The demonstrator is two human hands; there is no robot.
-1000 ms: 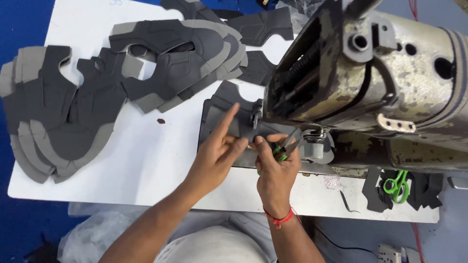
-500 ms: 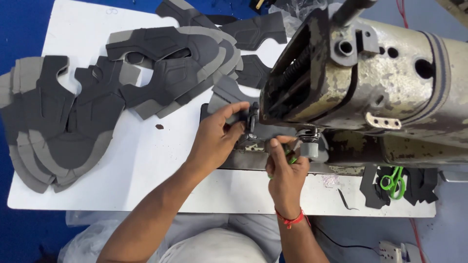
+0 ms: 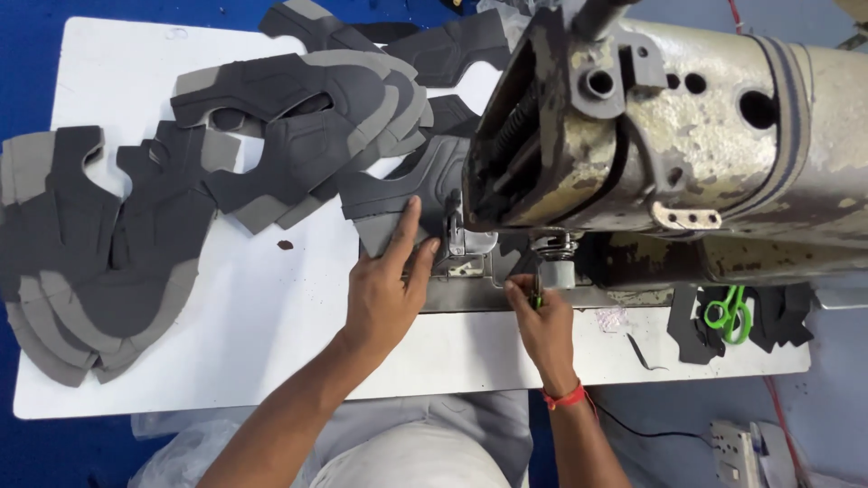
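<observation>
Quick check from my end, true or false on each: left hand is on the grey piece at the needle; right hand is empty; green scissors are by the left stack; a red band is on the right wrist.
1. The left hand presses the grey piece by the needle: true.
2. The right hand is empty: false, it pinches a small green tool.
3. The green scissors lie by the left stack: false, they lie right of the sewing machine.
4. A red band circles the right wrist: true.
</observation>
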